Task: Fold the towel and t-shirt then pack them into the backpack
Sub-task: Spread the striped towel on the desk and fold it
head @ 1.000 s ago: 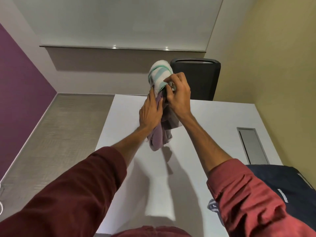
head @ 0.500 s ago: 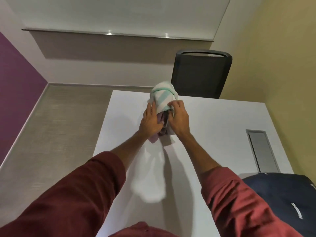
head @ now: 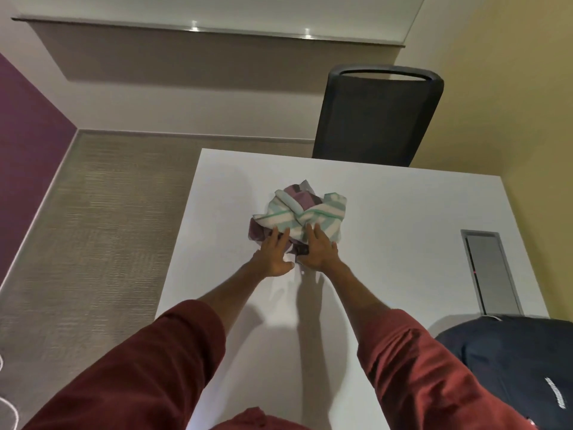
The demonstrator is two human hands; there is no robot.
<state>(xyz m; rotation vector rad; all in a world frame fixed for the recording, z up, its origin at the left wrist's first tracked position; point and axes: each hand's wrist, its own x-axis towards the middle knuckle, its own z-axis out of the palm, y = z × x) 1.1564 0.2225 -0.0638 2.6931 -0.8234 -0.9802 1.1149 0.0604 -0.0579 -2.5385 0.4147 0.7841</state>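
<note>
A crumpled white towel with green stripes (head: 305,217) lies in a heap on the white table (head: 403,231), tangled with a purple t-shirt (head: 299,193) that shows above and below it. My left hand (head: 274,254) rests at the heap's near left edge with its fingers straight. My right hand (head: 319,248) lies on the heap's near right edge, fingers spread flat on the towel. A small dark part shows between my hands. The dark navy backpack (head: 514,367) sits at the table's near right corner.
A black mesh chair (head: 378,116) stands behind the table's far edge. A grey cable hatch (head: 490,274) is set into the table at the right. Carpet floor lies to the left, a yellow wall to the right.
Both hands brought the bundled towel and t-shirt down from the air onto the table. The bundle has spread into a loose heap, and my fingers have gone from gripping it to lying flat.
</note>
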